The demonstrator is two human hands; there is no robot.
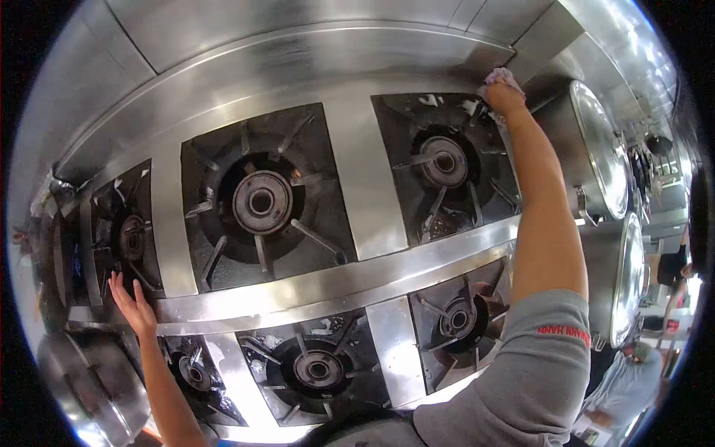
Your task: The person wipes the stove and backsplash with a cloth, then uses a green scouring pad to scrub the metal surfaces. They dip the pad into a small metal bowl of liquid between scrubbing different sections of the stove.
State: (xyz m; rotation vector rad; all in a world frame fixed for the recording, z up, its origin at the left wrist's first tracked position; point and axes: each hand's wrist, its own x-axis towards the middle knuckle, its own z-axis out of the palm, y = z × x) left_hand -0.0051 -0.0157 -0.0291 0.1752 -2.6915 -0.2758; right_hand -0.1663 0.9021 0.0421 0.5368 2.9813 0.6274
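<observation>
My right hand [506, 97] is stretched far out to the back right corner of the stove, closed round a crumpled pale purple cloth [500, 75]. The cloth lies against the steel surface beside the back right burner [445, 161]. On the other side, my left hand [134, 305] is open with fingers spread, at the steel strip by the left burner [132, 237]; nothing is in it. Between the hands sits a large black burner [261, 202] with metal pot supports, and a bare steel panel [365, 171] divides it from the right one.
Nearer me runs a front row with a middle burner [318, 369] and a right burner [457, 321]. Two large lidded pots, a rear pot [577, 141] and a front pot [607, 253], stand on the right. A steel pot [93, 380] is at lower left. Another person [625, 384] is at far right.
</observation>
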